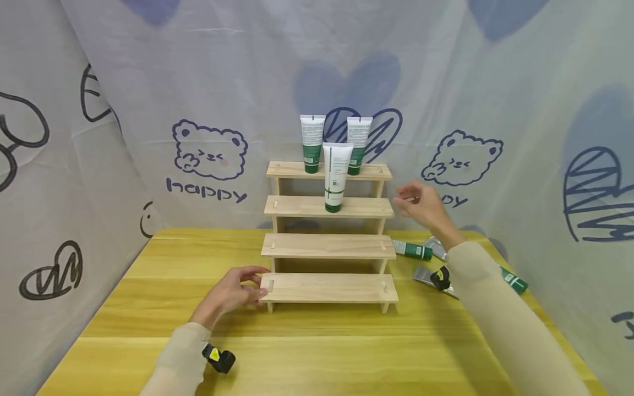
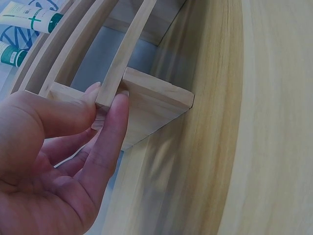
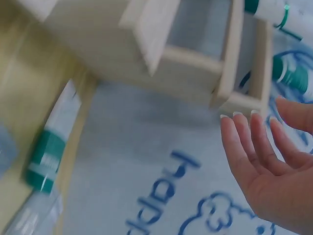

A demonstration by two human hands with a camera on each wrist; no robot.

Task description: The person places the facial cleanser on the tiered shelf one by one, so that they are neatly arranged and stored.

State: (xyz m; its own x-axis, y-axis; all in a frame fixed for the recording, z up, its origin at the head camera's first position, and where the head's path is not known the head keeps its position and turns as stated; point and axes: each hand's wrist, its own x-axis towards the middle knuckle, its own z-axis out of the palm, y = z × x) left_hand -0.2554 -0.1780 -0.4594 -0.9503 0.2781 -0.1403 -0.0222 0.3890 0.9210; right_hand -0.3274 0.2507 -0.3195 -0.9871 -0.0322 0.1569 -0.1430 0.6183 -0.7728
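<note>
A stepped wooden display rack stands on the table. Its bottom board's left end is pinched between the thumb and a finger of my left hand. Two white-and-green cream tubes, one left and one right, stand cap down on the top step. A mostly white tube stands cap down in the middle of the second step. My right hand hovers just right of the upper steps, fingers loosely bent, holding nothing. In the right wrist view its palm and fingertips show no object between them.
Right of the rack, several tubes lie on the yellow wood-grain table: a green-capped tube, a grey one, and another green one partly behind my right sleeve. A printed cloth hangs behind and at both sides.
</note>
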